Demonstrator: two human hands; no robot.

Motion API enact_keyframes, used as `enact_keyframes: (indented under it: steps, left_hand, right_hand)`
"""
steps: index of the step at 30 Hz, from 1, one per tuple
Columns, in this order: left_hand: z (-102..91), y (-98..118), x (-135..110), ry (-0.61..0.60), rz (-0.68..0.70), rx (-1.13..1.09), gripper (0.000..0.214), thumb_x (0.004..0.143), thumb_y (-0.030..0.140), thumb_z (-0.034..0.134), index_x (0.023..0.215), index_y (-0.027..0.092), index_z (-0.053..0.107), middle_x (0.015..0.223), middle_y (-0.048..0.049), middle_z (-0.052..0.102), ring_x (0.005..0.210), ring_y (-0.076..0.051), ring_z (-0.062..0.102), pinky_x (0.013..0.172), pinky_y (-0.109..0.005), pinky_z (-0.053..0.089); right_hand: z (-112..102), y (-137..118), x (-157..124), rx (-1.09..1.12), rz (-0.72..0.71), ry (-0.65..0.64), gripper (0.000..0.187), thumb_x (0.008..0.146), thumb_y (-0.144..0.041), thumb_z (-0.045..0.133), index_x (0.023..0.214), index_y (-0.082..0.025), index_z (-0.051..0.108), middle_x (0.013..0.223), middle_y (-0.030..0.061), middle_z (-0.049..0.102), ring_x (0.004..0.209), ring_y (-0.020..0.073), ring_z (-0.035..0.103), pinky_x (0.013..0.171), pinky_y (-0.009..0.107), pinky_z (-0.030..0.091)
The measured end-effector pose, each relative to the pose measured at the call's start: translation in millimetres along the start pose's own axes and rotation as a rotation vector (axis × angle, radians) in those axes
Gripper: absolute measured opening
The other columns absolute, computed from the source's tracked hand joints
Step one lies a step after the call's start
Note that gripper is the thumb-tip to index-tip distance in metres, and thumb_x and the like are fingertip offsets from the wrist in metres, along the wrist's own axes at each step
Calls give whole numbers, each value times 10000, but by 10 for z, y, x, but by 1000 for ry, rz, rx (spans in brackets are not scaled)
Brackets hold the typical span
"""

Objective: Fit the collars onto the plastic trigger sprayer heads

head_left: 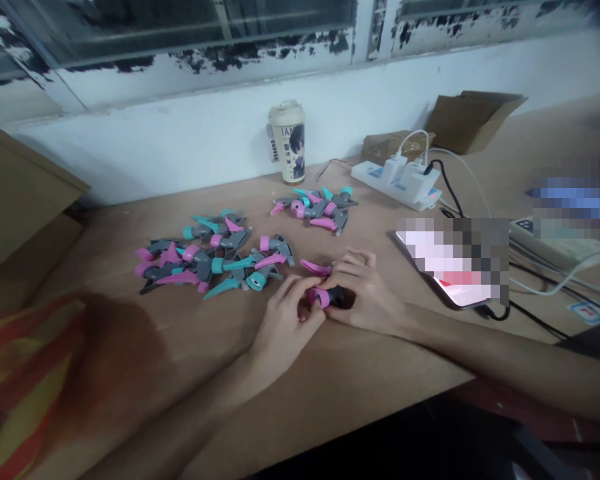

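Low over the near part of the table, both hands hold one trigger spray head with a pink collar [322, 298] and a dark grey body. My left hand [286, 321] is closed, thumb and fingers pinching around the pink collar. Wrapped about the grey body is my right hand [367, 293], which hides most of it. A pink trigger [316, 268] sticks out just beyond the fingertips. To the left lies a loose pile of grey spray heads [200, 263] with pink or teal collars and triggers. Farther back is a smaller pile of spray heads [323, 208].
A cream coffee cup [293, 143] stands by the wall. At right are a white power strip [395, 183] with plugged-in chargers, a phone [445, 267] with a blurred screen, and cables. Cardboard boxes [470, 123] sit at the back right; another cardboard box [25, 193] is at left.
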State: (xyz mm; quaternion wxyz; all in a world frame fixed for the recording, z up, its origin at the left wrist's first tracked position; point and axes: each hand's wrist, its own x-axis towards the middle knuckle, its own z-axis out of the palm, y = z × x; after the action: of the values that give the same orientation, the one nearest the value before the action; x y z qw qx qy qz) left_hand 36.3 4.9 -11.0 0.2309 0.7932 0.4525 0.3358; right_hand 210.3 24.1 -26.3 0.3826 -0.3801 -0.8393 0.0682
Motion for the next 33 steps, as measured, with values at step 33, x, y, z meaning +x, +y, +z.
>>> enact_keyframes:
  steps: [33]
  left_hand:
    - [-2, 56, -10, 129, -75, 35, 66, 728, 120, 584, 731, 184, 599, 817, -3, 590, 650, -103, 565, 569, -213, 481]
  right_hand:
    - [13, -42, -51, -96, -38, 67, 95, 697, -264, 628, 781, -223, 611, 734, -13, 631, 799, 175, 546, 972, 420, 244]
